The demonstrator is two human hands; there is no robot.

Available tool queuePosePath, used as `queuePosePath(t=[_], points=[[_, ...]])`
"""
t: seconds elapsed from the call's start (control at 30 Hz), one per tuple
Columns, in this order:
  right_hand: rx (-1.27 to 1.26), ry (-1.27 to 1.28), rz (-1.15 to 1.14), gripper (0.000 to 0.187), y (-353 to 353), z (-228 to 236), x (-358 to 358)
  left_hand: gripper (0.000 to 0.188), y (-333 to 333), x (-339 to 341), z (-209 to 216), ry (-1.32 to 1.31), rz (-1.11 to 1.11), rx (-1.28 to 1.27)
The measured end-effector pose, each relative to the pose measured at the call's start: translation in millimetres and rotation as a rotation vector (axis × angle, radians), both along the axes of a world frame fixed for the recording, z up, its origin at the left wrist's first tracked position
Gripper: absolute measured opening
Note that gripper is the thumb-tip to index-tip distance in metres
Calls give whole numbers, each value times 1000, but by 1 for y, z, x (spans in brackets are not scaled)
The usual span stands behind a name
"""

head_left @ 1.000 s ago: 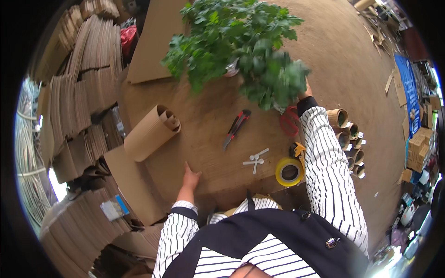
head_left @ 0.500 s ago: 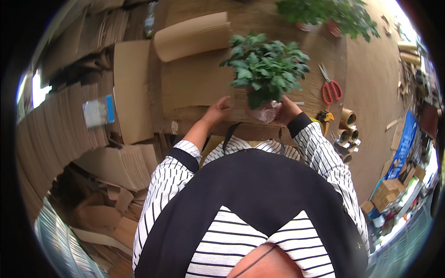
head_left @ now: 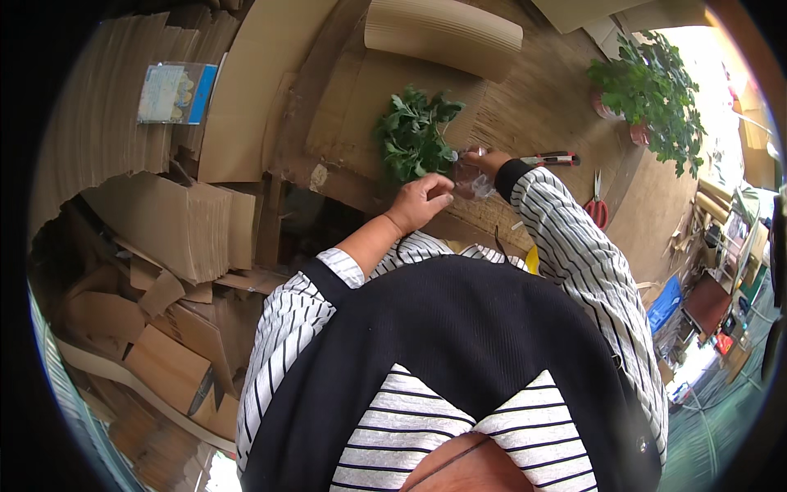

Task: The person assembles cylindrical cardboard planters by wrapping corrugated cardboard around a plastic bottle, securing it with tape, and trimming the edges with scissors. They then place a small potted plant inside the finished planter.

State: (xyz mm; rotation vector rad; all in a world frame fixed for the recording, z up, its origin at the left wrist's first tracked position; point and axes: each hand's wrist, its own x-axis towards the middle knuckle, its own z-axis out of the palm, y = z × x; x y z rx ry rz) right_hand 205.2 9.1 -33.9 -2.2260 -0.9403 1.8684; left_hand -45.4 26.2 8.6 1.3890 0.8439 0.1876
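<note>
A leafy green potted plant (head_left: 416, 131) lies tipped over the near part of the wooden table, its leaves to the left. Clear plastic wrap (head_left: 475, 182) covers its pot end on the right. My right hand (head_left: 485, 162) is closed round that wrapped pot end, which hides most of the pot. Just below the leaves, my left hand (head_left: 420, 205) hovers with bent fingers, thumb a little apart from them, and nothing visible between. Past my right wrist lies a red and black cutter knife (head_left: 551, 158).
A corrugated cardboard roll (head_left: 443, 37) lies at the table's far side. Red-handled scissors (head_left: 598, 211) rest at the right. More potted plants (head_left: 652, 94) stand far right. Stacked cardboard sheets (head_left: 106, 107) fill the left, with a picture card (head_left: 174, 94) on them.
The view has turned, shifting the table's things. The plant has gone from upright to tipped leftward. My left hand has come in close to the leaves; my right hand still holds the pot.
</note>
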Motion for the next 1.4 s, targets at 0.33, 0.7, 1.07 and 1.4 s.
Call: queuePosePath(t=[0.33, 0.7, 1.07, 1.4], points=[[-23, -375, 78, 80, -7, 4, -22, 17, 53, 47, 9, 422, -262, 917], [-11, -221, -3, 98, -7, 28, -23, 12, 70, 75, 27, 545, -646, 962], [109, -113, -114, 81, -9, -7, -19, 18, 70, 37, 111, -475, 115, -107], [274, 147, -287, 62, 30, 23, 8, 21, -31, -28, -78, 39, 809, -997]])
